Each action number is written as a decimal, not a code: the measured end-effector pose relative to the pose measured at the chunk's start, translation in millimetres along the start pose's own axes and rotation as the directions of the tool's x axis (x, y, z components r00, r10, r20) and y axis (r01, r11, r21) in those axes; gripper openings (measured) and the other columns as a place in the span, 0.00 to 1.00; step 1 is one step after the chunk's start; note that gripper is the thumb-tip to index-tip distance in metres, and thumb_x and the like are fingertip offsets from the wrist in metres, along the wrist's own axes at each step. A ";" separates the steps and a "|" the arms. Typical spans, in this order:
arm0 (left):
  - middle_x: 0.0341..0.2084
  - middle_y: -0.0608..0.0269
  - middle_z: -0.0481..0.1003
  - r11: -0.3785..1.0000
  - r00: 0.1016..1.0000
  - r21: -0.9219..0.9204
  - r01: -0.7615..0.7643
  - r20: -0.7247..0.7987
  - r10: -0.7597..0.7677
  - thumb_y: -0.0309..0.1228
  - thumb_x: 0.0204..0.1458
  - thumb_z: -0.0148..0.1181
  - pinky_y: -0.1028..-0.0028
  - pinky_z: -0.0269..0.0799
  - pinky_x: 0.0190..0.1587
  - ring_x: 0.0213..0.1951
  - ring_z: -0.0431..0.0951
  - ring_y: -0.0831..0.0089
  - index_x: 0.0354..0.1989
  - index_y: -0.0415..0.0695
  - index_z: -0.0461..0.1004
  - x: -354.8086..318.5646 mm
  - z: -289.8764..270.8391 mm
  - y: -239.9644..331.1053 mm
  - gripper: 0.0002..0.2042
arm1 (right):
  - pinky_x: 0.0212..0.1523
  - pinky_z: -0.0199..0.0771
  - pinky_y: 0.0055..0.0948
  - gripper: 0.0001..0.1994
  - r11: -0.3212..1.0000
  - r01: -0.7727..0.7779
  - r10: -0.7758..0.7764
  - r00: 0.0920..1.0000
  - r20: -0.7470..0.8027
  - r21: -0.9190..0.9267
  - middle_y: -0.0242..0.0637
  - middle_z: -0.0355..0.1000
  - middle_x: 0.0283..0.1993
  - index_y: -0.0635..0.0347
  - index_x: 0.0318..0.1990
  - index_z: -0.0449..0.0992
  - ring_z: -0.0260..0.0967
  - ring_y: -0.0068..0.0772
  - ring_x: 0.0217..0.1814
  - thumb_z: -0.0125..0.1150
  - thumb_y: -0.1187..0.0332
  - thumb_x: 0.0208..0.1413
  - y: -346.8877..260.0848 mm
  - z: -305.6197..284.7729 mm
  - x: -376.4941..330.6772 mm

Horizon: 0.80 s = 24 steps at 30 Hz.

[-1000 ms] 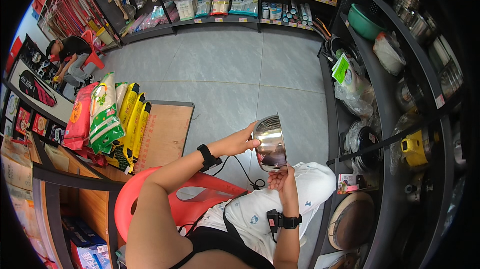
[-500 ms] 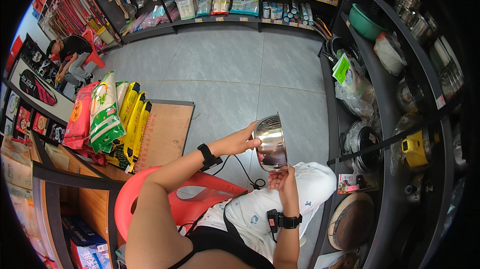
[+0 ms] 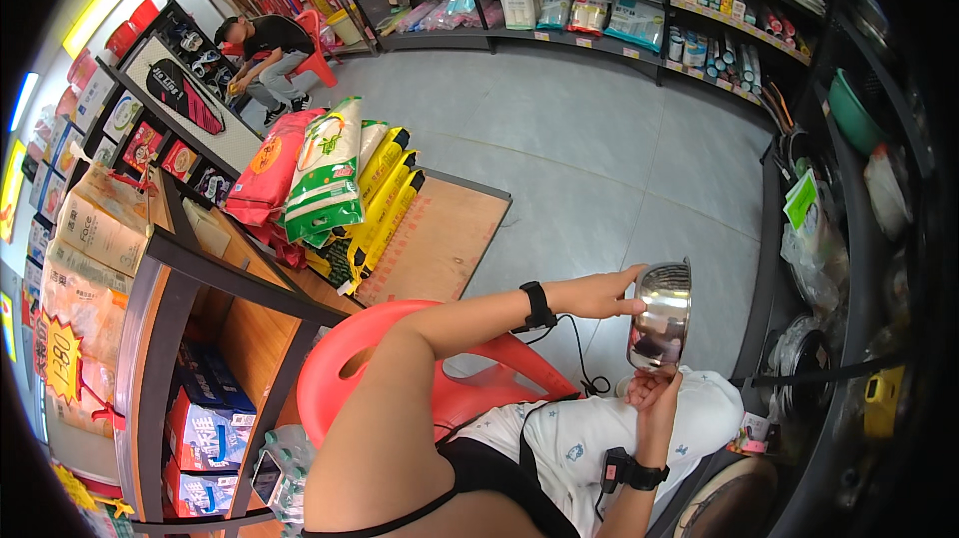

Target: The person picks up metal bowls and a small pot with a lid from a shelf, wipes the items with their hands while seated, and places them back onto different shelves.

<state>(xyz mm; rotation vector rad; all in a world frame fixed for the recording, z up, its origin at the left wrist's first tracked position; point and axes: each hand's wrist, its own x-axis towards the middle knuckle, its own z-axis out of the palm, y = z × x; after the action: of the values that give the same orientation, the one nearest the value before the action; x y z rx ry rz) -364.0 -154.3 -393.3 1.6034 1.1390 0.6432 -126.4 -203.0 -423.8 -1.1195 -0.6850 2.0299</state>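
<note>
A shiny steel bowl (image 3: 661, 318) is held up in front of me, tipped on its side with its opening facing right. My left hand (image 3: 597, 294) grips its upper left rim, the arm stretched out and a black band on the wrist. My right hand (image 3: 651, 388) supports the bowl from below, also with a black wrist strap. Under my arms are a red plastic chair (image 3: 440, 378) and my white shirt.
Dark shelving with pots, bags and a green basin (image 3: 847, 113) runs along the right. Stacked rice sacks (image 3: 330, 178) stand on a wooden pallet (image 3: 440, 243) to the left. A counter (image 3: 200, 268) with boxes is nearer left. Another person (image 3: 268, 53) crouches far back left.
</note>
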 end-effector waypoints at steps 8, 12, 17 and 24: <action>0.44 0.46 0.68 0.996 0.999 0.086 0.033 -0.029 -0.031 0.51 0.50 0.52 0.67 0.68 0.42 0.39 0.71 0.61 0.63 0.36 0.43 0.4 2.0 6.0 0.41 | 0.22 0.63 0.26 0.26 1.000 -0.006 0.006 1.000 -0.004 0.016 0.40 0.66 0.19 0.67 0.29 0.69 0.59 0.27 0.16 0.35 0.50 0.58 1.0 -3.8 0.0; 0.44 0.46 0.69 0.993 0.997 0.101 0.068 -0.027 -0.065 0.49 0.49 0.54 0.66 0.69 0.42 0.39 0.72 0.60 0.63 0.36 0.42 3.3 1.1 8.0 0.41 | 0.22 0.64 0.27 0.26 0.999 -0.005 0.006 1.000 -0.026 0.041 0.41 0.67 0.20 0.67 0.29 0.69 0.58 0.27 0.16 0.34 0.50 0.58 -0.9 -3.1 2.7; 0.46 0.45 0.67 0.996 0.998 0.089 0.023 -0.068 -0.017 0.48 0.47 0.57 0.65 0.68 0.45 0.43 0.71 0.58 0.61 0.35 0.45 3.2 -0.5 17.5 0.41 | 0.22 0.64 0.27 0.27 0.998 0.016 -0.014 0.999 -0.029 0.067 0.41 0.67 0.20 0.67 0.29 0.70 0.57 0.27 0.15 0.33 0.50 0.59 -1.0 -2.9 2.7; 0.56 0.46 0.58 0.998 0.999 -0.058 -0.009 -0.053 0.006 0.45 0.42 0.64 0.64 0.61 0.56 0.58 0.60 0.56 0.62 0.38 0.45 -1.4 -10.3 14.7 0.44 | 0.19 0.58 0.26 0.25 0.996 -0.066 0.062 0.996 0.067 0.056 0.38 0.65 0.18 0.65 0.28 0.69 0.51 0.23 0.13 0.34 0.51 0.60 -6.6 1.7 2.3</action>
<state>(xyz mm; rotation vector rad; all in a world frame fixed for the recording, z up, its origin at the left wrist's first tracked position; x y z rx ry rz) -368.0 -151.7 -375.9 1.5504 1.1432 0.7212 -126.5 -197.4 -419.4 -1.0577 -0.6251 2.1346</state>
